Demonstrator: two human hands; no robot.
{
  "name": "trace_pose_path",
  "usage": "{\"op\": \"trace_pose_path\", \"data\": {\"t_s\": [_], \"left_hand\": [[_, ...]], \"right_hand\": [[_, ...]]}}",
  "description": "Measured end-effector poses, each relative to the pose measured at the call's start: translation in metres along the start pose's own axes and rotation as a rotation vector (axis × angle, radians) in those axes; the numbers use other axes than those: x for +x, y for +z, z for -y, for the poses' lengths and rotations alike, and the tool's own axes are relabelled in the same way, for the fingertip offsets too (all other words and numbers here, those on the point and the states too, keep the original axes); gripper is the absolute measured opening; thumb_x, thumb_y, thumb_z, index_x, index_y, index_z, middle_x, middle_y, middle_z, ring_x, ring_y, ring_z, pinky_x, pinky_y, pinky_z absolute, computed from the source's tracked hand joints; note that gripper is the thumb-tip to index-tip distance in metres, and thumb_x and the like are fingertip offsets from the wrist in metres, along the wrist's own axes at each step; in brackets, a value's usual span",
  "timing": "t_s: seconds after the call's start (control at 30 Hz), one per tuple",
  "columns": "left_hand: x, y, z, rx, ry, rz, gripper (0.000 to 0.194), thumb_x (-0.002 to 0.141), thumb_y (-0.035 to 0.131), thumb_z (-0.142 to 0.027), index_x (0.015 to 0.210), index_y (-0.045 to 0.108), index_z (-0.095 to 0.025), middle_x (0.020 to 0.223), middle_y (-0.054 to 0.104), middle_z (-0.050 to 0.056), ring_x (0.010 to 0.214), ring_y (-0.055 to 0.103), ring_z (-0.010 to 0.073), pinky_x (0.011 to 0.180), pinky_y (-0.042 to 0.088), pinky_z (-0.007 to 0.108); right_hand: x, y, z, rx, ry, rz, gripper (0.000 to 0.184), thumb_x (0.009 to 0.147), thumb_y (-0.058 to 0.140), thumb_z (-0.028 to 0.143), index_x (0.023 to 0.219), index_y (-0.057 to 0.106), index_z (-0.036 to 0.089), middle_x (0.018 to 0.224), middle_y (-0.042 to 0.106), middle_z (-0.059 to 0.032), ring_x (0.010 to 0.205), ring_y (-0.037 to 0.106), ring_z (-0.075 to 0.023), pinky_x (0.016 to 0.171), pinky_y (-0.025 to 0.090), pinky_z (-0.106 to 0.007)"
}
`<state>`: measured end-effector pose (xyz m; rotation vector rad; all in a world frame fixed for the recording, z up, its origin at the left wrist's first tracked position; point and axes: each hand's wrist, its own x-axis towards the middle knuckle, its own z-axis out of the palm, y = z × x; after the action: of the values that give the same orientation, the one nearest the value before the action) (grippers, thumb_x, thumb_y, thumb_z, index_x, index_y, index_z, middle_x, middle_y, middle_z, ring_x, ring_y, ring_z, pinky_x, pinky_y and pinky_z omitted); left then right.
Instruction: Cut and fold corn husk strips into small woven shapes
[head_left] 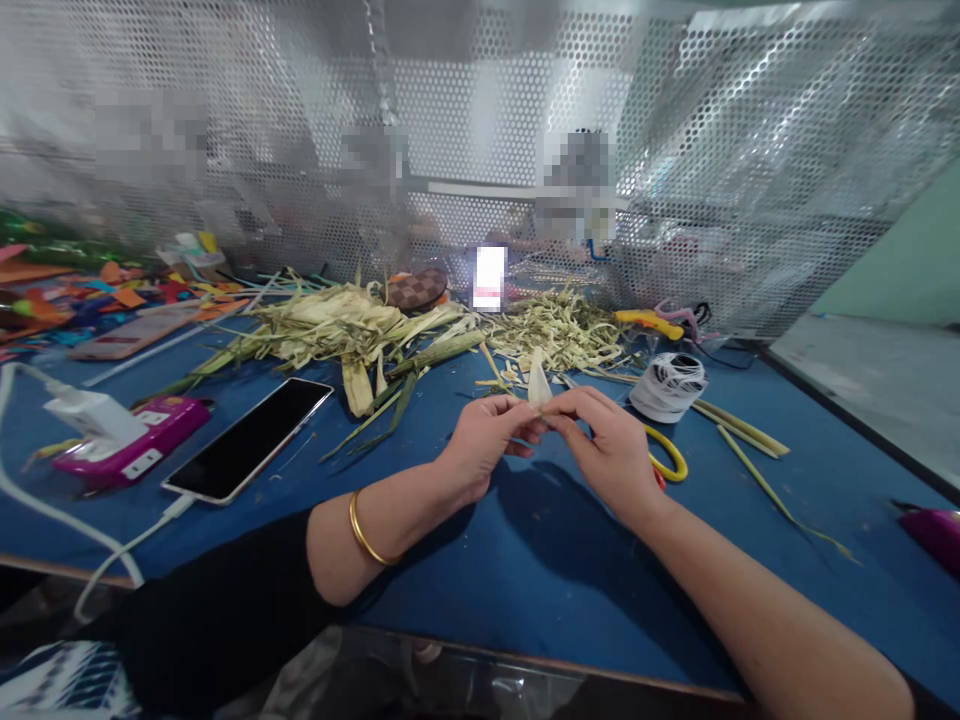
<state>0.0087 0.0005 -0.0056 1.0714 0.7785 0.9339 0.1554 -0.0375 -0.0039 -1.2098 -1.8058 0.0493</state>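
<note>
Between my two hands a pale, pointed piece of dried corn husk [538, 381] stands upright, pinched at its lower end. My left hand [491, 440] closes thumb and fingers on the base from the left. From the right, the fingertips of my right hand [604, 440] press on the same base, so its lower end is mostly hidden. Scissors with yellow handles [675, 455] lie on the table, partly behind my right hand. Just beyond them sits a spool of white string [669, 386]. A pile of shredded husk strips [562, 330] lies behind the held piece.
A heap of dried husks [330, 330] lies at the back left on the blue table [450, 600]. Nearer are a black-screened phone [251, 440] and a purple power strip [142, 450] with a white cable. Loose stalks [742, 430] lie right. A perforated metal screen [480, 120] rises behind.
</note>
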Motion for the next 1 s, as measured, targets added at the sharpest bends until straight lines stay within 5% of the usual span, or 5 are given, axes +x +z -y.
{"op": "trace_pose_path", "data": {"t_s": [0.43,1.0], "left_hand": [[0.0005,0.0005,0.0004,0.118,0.188,-0.036,0.017,0.066,0.071,-0.028,0.066,0.062,-0.013,0.062,0.06,-0.001,0.058,0.056,0.0096,0.056,0.048,0.022],[-0.0003,0.0003,-0.0002,0.124,0.172,0.01,0.017,0.066,0.073,-0.027,0.07,0.066,-0.012,0.068,0.066,0.002,0.06,0.058,0.0098,0.061,0.05,0.023]], "right_hand": [[0.0002,0.0047,-0.0017,0.351,0.409,-0.022,0.01,0.076,0.063,0.028,0.071,0.06,0.02,0.064,0.061,0.0008,0.062,0.057,-0.0156,0.062,0.045,-0.03],[0.0013,0.0061,-0.0047,0.488,0.452,-0.07,0.024,0.073,0.066,0.03,0.09,0.05,0.022,0.061,0.059,0.0057,0.056,0.058,-0.0138,0.058,0.046,-0.03]]}}
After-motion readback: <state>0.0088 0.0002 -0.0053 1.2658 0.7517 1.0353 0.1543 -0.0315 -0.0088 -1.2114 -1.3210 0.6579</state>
